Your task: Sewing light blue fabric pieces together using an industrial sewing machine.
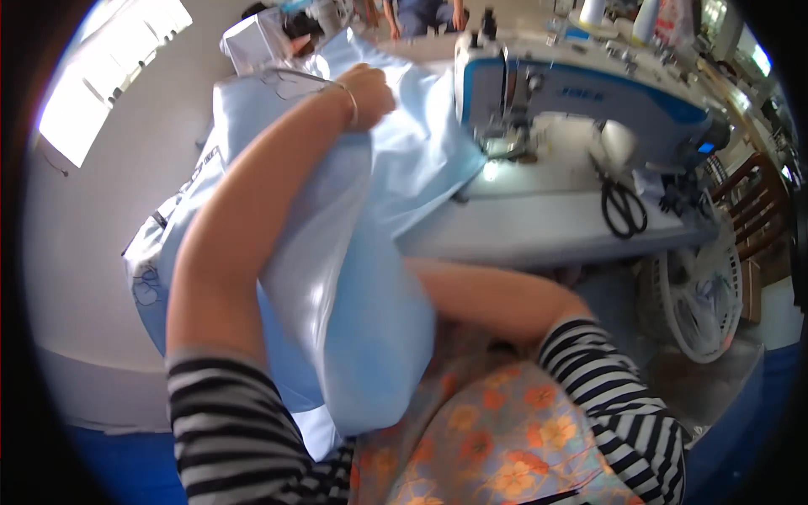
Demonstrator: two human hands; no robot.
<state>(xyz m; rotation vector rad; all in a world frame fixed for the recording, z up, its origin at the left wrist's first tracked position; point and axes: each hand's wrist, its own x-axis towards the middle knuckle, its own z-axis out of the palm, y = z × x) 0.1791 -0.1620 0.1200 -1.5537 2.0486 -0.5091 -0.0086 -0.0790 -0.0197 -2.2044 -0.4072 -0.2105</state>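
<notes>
A large piece of shiny light blue fabric [337, 278] hangs in folds across my lap and spreads over the sewing table [480, 223]. At its upper part, my left hand [368, 94] is closed on the cloth, with a bracelet at the wrist. My right forearm [497, 295] reaches leftward behind the hanging folds, which hide that hand and its fingers. To the right of the fabric stands a white and blue sewing machine [589, 93], its lamp lit near the needle. One edge of the cloth lies close to the needle area.
Black-handled scissors [623, 206] lie on the table's right side. A white plastic basket [699, 303] hangs below that edge, near a wooden chair [757, 198]. Thread cones [644, 21] stand behind the machine. Across the table is another person [425, 17].
</notes>
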